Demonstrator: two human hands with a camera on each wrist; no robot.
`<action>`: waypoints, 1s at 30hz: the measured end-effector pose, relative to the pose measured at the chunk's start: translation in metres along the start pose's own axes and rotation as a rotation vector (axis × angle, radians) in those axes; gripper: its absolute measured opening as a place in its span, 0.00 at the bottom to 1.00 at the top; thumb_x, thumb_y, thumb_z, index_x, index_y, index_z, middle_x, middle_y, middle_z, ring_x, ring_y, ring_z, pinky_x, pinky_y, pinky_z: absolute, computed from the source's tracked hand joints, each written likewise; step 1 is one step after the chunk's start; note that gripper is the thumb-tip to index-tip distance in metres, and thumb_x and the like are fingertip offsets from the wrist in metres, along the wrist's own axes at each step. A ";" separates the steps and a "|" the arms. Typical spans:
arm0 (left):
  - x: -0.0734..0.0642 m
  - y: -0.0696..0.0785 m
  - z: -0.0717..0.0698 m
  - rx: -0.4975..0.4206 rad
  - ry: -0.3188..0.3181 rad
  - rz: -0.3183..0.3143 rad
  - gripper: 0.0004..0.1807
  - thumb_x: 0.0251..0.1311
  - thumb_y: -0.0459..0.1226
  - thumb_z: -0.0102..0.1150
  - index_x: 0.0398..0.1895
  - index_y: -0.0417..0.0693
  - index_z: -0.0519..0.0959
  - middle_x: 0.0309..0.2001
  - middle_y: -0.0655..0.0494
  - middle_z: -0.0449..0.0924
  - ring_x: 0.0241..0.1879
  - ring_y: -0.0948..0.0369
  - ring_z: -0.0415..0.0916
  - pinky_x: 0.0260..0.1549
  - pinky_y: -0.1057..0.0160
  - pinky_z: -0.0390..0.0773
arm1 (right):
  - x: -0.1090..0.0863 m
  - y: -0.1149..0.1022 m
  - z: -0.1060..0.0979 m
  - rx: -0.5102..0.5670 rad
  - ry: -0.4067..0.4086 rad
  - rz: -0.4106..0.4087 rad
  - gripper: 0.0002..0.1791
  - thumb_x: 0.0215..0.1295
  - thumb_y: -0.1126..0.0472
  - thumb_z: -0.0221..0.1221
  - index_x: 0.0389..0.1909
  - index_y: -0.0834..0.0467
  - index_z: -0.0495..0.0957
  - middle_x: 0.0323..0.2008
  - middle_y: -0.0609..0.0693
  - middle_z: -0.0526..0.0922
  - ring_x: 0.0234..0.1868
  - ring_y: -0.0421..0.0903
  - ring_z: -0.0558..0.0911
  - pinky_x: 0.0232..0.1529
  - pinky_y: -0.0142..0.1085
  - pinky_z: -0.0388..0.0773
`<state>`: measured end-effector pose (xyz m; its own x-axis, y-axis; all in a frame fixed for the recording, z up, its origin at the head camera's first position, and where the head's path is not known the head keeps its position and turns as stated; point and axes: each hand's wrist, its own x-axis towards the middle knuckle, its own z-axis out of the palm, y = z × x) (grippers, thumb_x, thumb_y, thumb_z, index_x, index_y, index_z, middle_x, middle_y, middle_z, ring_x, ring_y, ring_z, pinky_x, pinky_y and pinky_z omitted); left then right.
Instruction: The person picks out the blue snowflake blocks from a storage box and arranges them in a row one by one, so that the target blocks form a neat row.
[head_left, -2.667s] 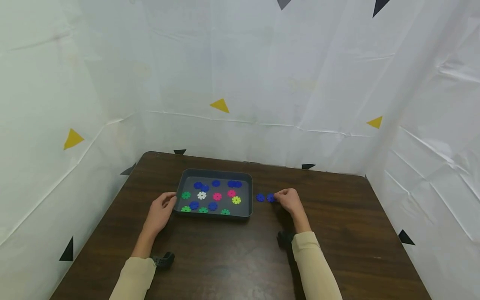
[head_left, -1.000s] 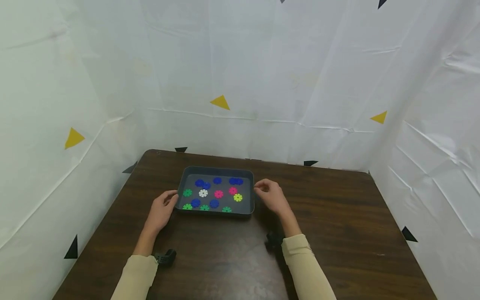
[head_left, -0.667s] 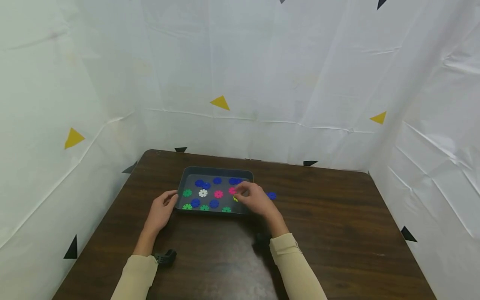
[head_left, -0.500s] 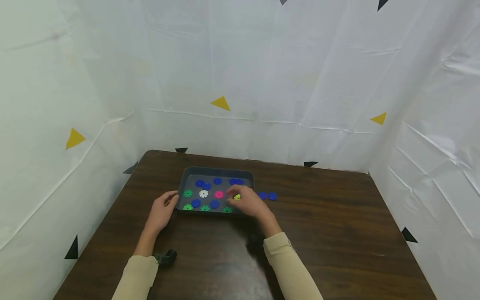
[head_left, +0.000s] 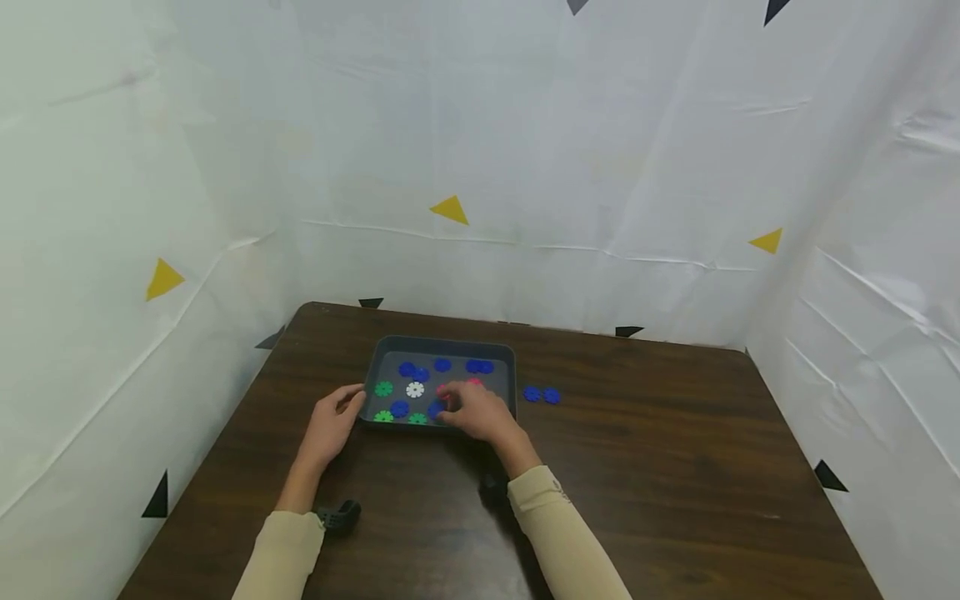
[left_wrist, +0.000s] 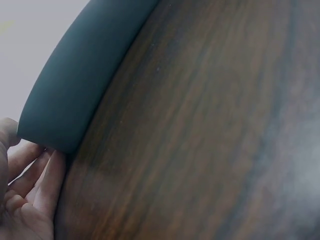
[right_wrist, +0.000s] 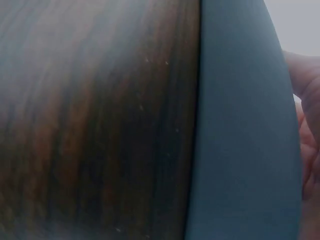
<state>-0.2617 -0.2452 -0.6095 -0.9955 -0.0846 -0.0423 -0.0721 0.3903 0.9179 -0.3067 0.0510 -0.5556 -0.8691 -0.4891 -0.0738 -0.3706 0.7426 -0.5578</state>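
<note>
While the right hand (head_left: 474,414) reaches over the near rim into the dark tray (head_left: 506,357), its fingers (head_left: 451,403) are bent down onto the blue disc (head_left: 436,409) lying in the near middle of the tray; whether they pinch it or only touch it cannot be told from the head view, and the right wrist view shows only the tray wall. The left hand (head_left: 333,421) rests against the tray's left near corner, fingers (left_wrist: 37,177) loosely extended along the wall, holding nothing. Inside the tray lie further blue, green, pink and white discs (head_left: 415,389). Two blue discs (head_left: 542,395) sit side by side on the worktop (head_left: 675,467), just right of the tray.
</note>
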 end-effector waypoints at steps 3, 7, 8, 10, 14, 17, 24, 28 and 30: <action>0.001 -0.003 0.001 -0.009 0.000 -0.014 0.31 0.83 0.55 0.51 0.77 0.45 0.73 0.77 0.39 0.72 0.77 0.42 0.69 0.76 0.38 0.69 | 0.001 0.000 0.004 -0.031 0.006 0.023 0.20 0.71 0.49 0.71 0.61 0.48 0.85 0.42 0.42 0.88 0.40 0.41 0.84 0.44 0.46 0.82; 0.000 -0.005 0.000 -0.017 0.002 -0.026 0.29 0.83 0.54 0.51 0.76 0.46 0.73 0.76 0.41 0.73 0.77 0.43 0.69 0.76 0.38 0.69 | 0.004 -0.001 0.007 -0.030 0.003 0.032 0.20 0.71 0.49 0.71 0.60 0.48 0.85 0.38 0.41 0.86 0.37 0.40 0.81 0.41 0.43 0.80; 0.000 -0.005 0.000 -0.018 0.004 -0.026 0.29 0.84 0.54 0.51 0.76 0.46 0.73 0.76 0.41 0.73 0.77 0.43 0.69 0.76 0.37 0.69 | 0.004 -0.002 0.007 -0.024 0.003 0.034 0.20 0.70 0.49 0.71 0.60 0.48 0.86 0.38 0.41 0.85 0.37 0.40 0.81 0.40 0.42 0.79; 0.000 -0.005 -0.001 -0.021 0.008 -0.024 0.30 0.83 0.55 0.51 0.76 0.46 0.73 0.76 0.41 0.72 0.77 0.43 0.69 0.76 0.37 0.68 | 0.005 -0.003 0.007 -0.014 0.001 0.035 0.19 0.70 0.49 0.72 0.59 0.48 0.86 0.37 0.41 0.85 0.36 0.39 0.80 0.37 0.41 0.78; 0.000 -0.005 -0.002 -0.024 0.006 -0.022 0.31 0.83 0.56 0.51 0.76 0.46 0.73 0.77 0.40 0.72 0.78 0.43 0.68 0.77 0.37 0.68 | 0.009 -0.005 0.008 -0.009 -0.011 0.042 0.19 0.70 0.49 0.72 0.58 0.48 0.85 0.37 0.42 0.85 0.35 0.39 0.81 0.37 0.41 0.78; 0.001 -0.004 -0.002 -0.024 0.008 -0.021 0.30 0.83 0.55 0.51 0.76 0.46 0.73 0.77 0.41 0.72 0.78 0.43 0.69 0.77 0.38 0.68 | 0.012 -0.006 0.008 -0.016 -0.020 0.040 0.18 0.70 0.49 0.72 0.57 0.47 0.85 0.38 0.42 0.86 0.37 0.39 0.81 0.40 0.43 0.80; 0.000 -0.004 -0.003 -0.020 0.016 -0.029 0.30 0.84 0.54 0.51 0.76 0.46 0.73 0.76 0.40 0.72 0.77 0.42 0.69 0.76 0.37 0.69 | 0.015 -0.008 0.007 -0.003 -0.034 0.047 0.16 0.69 0.51 0.73 0.53 0.49 0.84 0.38 0.43 0.85 0.37 0.41 0.81 0.42 0.44 0.80; -0.001 -0.003 -0.001 -0.013 0.018 -0.038 0.29 0.84 0.54 0.51 0.76 0.46 0.73 0.76 0.40 0.73 0.76 0.42 0.70 0.75 0.37 0.70 | 0.014 -0.007 0.007 0.027 -0.030 0.042 0.17 0.68 0.52 0.74 0.50 0.51 0.81 0.35 0.44 0.83 0.34 0.42 0.80 0.38 0.41 0.78; -0.001 -0.003 0.000 -0.008 0.019 -0.035 0.29 0.84 0.53 0.51 0.76 0.46 0.73 0.76 0.40 0.73 0.76 0.42 0.71 0.75 0.37 0.70 | 0.012 -0.007 0.007 0.034 -0.025 0.038 0.17 0.68 0.52 0.75 0.49 0.53 0.79 0.35 0.44 0.82 0.34 0.42 0.80 0.37 0.40 0.77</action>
<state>-0.2606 -0.2467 -0.6122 -0.9911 -0.1153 -0.0669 -0.1062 0.3796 0.9191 -0.3125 0.0364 -0.5587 -0.8736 -0.4727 -0.1160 -0.3260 0.7452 -0.5817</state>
